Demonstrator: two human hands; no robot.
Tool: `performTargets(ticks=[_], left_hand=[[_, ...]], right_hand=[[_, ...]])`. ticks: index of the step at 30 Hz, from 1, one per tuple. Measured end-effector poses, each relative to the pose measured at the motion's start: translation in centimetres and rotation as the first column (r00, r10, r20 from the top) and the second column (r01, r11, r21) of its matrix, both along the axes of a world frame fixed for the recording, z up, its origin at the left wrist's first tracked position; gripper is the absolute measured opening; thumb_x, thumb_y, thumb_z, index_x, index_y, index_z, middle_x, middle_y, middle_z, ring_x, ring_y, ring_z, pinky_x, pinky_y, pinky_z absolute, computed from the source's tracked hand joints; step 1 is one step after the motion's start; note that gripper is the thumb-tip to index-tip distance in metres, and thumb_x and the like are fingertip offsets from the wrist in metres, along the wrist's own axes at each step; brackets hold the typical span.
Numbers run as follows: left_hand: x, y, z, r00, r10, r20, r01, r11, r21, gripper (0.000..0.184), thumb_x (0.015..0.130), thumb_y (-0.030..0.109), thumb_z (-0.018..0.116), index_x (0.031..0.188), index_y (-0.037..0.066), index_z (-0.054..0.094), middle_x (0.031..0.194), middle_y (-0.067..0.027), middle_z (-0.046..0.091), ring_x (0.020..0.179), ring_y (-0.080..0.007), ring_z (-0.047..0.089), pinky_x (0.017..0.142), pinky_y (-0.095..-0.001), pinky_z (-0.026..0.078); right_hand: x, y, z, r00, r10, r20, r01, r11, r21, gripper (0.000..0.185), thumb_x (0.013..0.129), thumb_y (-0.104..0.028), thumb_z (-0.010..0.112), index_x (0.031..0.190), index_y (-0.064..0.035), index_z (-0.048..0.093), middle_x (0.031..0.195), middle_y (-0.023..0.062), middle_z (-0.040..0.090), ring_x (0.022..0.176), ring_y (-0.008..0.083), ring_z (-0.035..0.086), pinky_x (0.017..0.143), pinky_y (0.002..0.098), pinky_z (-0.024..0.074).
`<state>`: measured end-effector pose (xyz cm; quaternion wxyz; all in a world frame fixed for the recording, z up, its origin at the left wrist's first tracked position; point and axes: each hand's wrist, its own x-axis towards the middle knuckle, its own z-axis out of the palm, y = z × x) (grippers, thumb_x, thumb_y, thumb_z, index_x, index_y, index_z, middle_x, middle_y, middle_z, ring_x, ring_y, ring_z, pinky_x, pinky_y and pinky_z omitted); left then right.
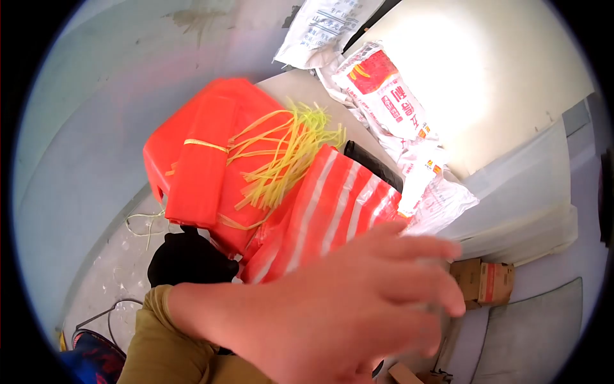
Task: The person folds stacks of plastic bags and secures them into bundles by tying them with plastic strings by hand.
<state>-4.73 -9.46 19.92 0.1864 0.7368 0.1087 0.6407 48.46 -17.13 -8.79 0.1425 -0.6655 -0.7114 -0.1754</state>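
My left hand (339,307) reaches across the lower middle from an olive sleeve, its fingers spread and slightly blurred, with nothing visible in them. Just beyond it lies a red-and-white striped plastic bag (332,205), partly covered by the hand. A red plastic stool (166,147) stands behind, bearing a folded red bundle (201,169) tied with a yellow strip. Loose yellow-green plastic strips (278,160) fan out beside the bundle. A black roll (374,165) shows at the striped bag's far edge. My right hand is out of sight.
White printed sacks (390,102) lie crumpled beside a pale, brightly lit panel (492,77). At the right, cardboard boxes (480,283) stand on the floor. A black object (188,259) is near my forearm. A pale curved wall (96,115) rises at the left.
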Motion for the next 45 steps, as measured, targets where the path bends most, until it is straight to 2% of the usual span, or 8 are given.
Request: performTargets(ticks=[7,12,17,21,25,33,36,45], left_hand=[[0.3,0.5,-0.3,0.990,-0.124,0.068,0.122,0.992,0.034,0.010,0.099,0.015,0.071,0.102,0.006,0.071,0.133,-0.0149,0.068,0.137,-0.0493,0.054,0.099,-0.0647,0.046],[-0.5,1.0,0.1,0.977,-0.126,0.170,0.135,0.990,-0.048,0.004,0.099,0.015,0.072,0.099,0.011,0.073,0.121,-0.0104,0.074,0.135,-0.0473,0.058,0.107,-0.0632,0.043],[-1.8,0.9,-0.2,0.995,-0.068,0.079,0.067,0.998,0.014,0.010,0.092,0.017,0.073,0.095,0.009,0.067,0.126,-0.0088,0.063,0.141,-0.0440,0.050,0.108,-0.0753,0.037],[-0.1,4.1,-1.5,0.913,0.155,0.377,-0.302,0.879,0.369,0.033,0.085,0.043,0.084,0.086,0.013,0.070,0.121,-0.0067,0.072,0.126,-0.0387,0.063,0.105,-0.0559,0.044],[-2.1,-1.1,0.3,0.886,0.339,0.317,-0.389,0.915,0.107,0.011,0.088,0.025,0.082,0.087,0.018,0.073,0.115,-0.0034,0.077,0.126,-0.0404,0.065,0.116,-0.0584,0.036],[-4.2,-2.4,0.0,0.943,0.296,0.154,-0.309,0.949,0.065,0.005,0.089,0.018,0.079,0.091,0.018,0.074,0.118,-0.0022,0.076,0.131,-0.0404,0.061,0.121,-0.0632,0.027],[-4.7,-2.5,0.1,0.959,0.266,0.096,-0.272,0.961,0.052,0.006,0.089,0.015,0.078,0.093,0.018,0.074,0.119,-0.0017,0.075,0.133,-0.0404,0.059,0.122,-0.0649,0.024],[-3.6,-2.7,-0.5,0.933,0.349,0.091,-0.350,0.937,-0.008,0.010,0.094,0.013,0.073,0.095,0.022,0.078,0.120,0.0037,0.079,0.131,-0.0354,0.061,0.128,-0.0616,0.017]], right_hand=[[-0.3,1.2,-0.2,0.973,-0.173,-0.152,0.132,0.960,-0.248,0.034,0.104,-0.024,0.059,0.129,-0.0028,0.066,0.140,0.0234,0.062,0.132,0.0417,0.056,0.112,0.0505,0.0455],[-2.7,2.0,1.8,0.921,-0.306,-0.239,0.208,0.908,-0.363,0.037,0.105,-0.028,0.059,0.133,-0.0062,0.067,0.139,0.0221,0.064,0.135,0.0392,0.057,0.114,0.0479,0.0458],[4.3,0.4,-4.1,0.998,-0.060,-0.012,0.056,0.972,-0.226,0.033,0.105,-0.024,0.055,0.131,-0.0066,0.067,0.137,0.0222,0.065,0.133,0.0371,0.058,0.117,0.0482,0.0430],[7.0,0.2,-5.7,0.997,-0.075,-0.013,0.072,0.985,-0.158,0.032,0.106,-0.022,0.052,0.129,-0.0065,0.067,0.137,0.0225,0.064,0.133,0.0371,0.058,0.119,0.0499,0.0405],[8.7,0.3,-6.6,0.998,-0.065,-0.004,0.064,0.992,-0.110,0.031,0.106,-0.021,0.049,0.127,-0.0065,0.067,0.138,0.0228,0.063,0.133,0.0372,0.058,0.120,0.0517,0.0380],[12.3,1.6,-9.1,0.939,0.111,0.324,-0.088,0.993,-0.084,0.030,0.106,-0.018,0.044,0.122,-0.0065,0.066,0.140,0.0234,0.061,0.133,0.0374,0.058,0.124,0.0552,0.0330],[14.1,0.4,-6.9,0.979,-0.111,-0.173,0.103,0.993,-0.058,0.035,0.106,-0.016,0.049,0.135,-0.0059,0.066,0.149,0.0235,0.057,0.135,0.0450,0.056,0.116,0.0615,0.0404],[12.5,-1.7,-5.4,0.953,-0.255,-0.166,0.265,0.964,0.036,0.032,0.106,-0.027,0.060,0.126,-0.0059,0.074,0.140,0.0251,0.063,0.124,0.0437,0.061,0.110,0.0506,0.0483]])
